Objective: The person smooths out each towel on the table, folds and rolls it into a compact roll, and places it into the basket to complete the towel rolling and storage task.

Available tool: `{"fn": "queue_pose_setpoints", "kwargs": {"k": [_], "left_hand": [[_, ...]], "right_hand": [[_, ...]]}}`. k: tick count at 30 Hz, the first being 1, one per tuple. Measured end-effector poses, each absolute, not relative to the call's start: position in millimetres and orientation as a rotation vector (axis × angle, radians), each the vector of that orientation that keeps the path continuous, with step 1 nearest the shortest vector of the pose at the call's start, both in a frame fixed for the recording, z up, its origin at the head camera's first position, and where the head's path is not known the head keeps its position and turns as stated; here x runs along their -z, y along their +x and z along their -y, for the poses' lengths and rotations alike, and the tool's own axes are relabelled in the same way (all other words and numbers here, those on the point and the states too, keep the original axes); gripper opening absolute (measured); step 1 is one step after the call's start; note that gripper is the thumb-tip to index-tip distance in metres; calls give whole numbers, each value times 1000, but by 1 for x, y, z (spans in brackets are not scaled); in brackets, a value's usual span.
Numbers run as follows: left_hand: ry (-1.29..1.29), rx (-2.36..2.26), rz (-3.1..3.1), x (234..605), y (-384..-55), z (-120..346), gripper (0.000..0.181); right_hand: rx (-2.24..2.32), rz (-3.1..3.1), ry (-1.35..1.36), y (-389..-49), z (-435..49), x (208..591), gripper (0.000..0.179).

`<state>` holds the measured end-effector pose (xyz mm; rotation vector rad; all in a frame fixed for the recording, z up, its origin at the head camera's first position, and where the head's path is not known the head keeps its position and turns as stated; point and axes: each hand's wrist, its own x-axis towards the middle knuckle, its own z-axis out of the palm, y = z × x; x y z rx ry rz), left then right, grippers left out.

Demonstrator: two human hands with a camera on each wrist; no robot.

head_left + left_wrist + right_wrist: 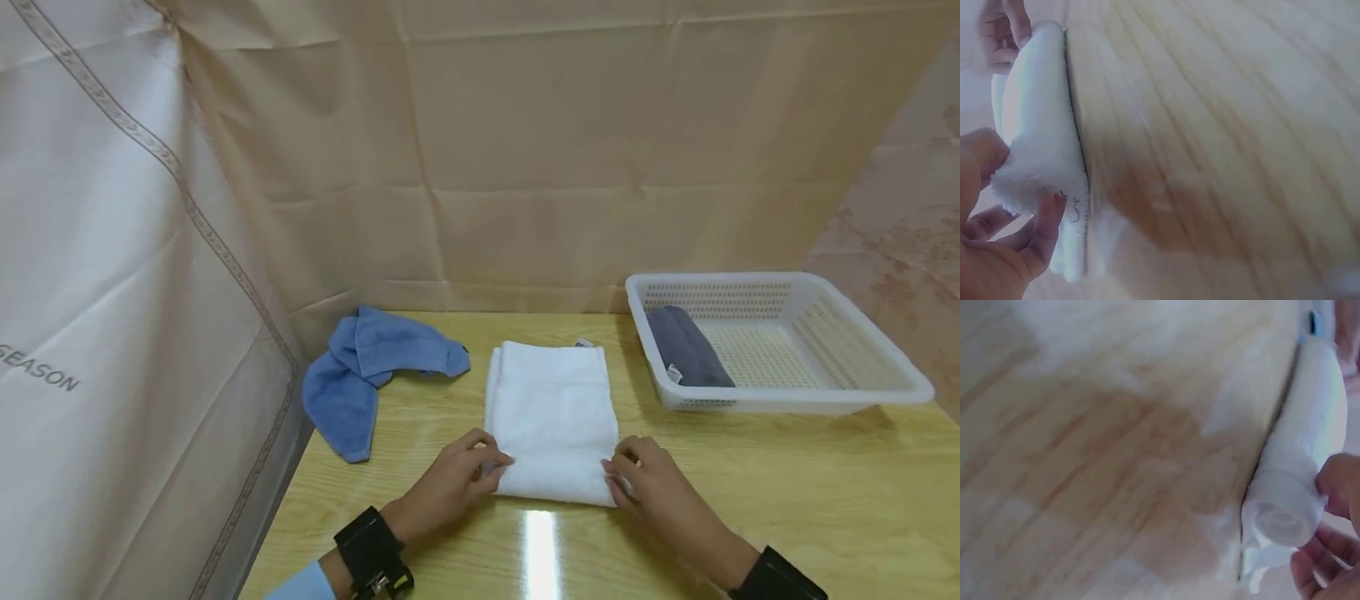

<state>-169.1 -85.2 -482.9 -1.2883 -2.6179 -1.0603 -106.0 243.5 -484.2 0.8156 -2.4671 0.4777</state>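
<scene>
A white towel (553,400) lies folded in a long strip on the table, its near end turned into a roll. The roll's spiral end (1282,524) shows in the right wrist view. My left hand (453,482) pinches the left end of this roll between thumb and fingers; in the left wrist view a fingertip (1050,209) presses at the fuzzy end. At the right end, my right hand (660,487) grips the roll, thumb on one side and fingers curled on the other. The towel's far part lies flat, with a small tag (583,342) at its far edge.
A crumpled blue towel (360,367) lies at the left back of the wooden table (750,483). At the right back stands a white plastic basket (795,400) with a rolled grey towel (688,346) along its left side. Beige cloth (525,150) hangs behind the table.
</scene>
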Motion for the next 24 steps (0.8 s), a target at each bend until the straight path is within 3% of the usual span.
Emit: {"fn": "queue_pose_setpoints", "kwargs": {"k": [4,9,12,14,15,19,22,24], "left_hand": [[-1363,714,2528,483,-167,87,26],[-1454,448,2421,484,-163,91,44],[-1488,422,2373,484,-163,93,43],[-1492,443,2356,483,-164,93,42],[-1495,459,2358,483,-164,94,42],[-1487,549,2435,481,-165,94,38],[-1449,657,2555,480,-165,94,36],[-1423,746,2630,477,-166,92,35]], "right_hand": [[-291,2466,897,-94,-242,481,43],[-153,2434,969,-86,-242,481,33],[-106,2386,988,-88,-242,484,59],[-73,2367,992,-90,-242,485,65],[-62,2365,990,-91,-243,485,65],[-170,2445,942,-93,-244,485,30],[-331,2538,871,-94,-246,482,40],[-450,2618,812,-95,-247,478,38]]}}
